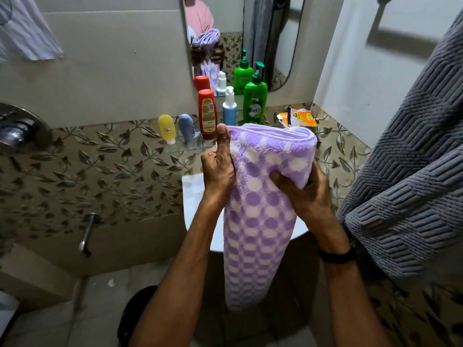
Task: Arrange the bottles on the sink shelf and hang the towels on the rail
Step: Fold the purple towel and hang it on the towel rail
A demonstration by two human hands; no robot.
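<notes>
A folded purple and white dotted towel (263, 216) hangs in front of me over the white sink (193, 196). My left hand (218, 166) grips its left edge, thumb up. My right hand (303, 196) grips its right side, a black band on the wrist. Behind the towel, a glass shelf (180, 147) carries a yellow bottle (166, 128), a blue-grey bottle (186, 126), a red bottle (207, 113), a white and blue pump bottle (229, 106) and a green pump bottle (255, 101), all upright in a row. A grey textured towel (406, 176) hangs at the right.
A mirror (240, 33) above the shelf reflects the bottles and towel. Orange sachets (300, 117) lie at the shelf's right end. A chrome shower valve (17, 128) and a wall tap (87, 234) are on the left wall. A pale cloth (27, 28) hangs top left.
</notes>
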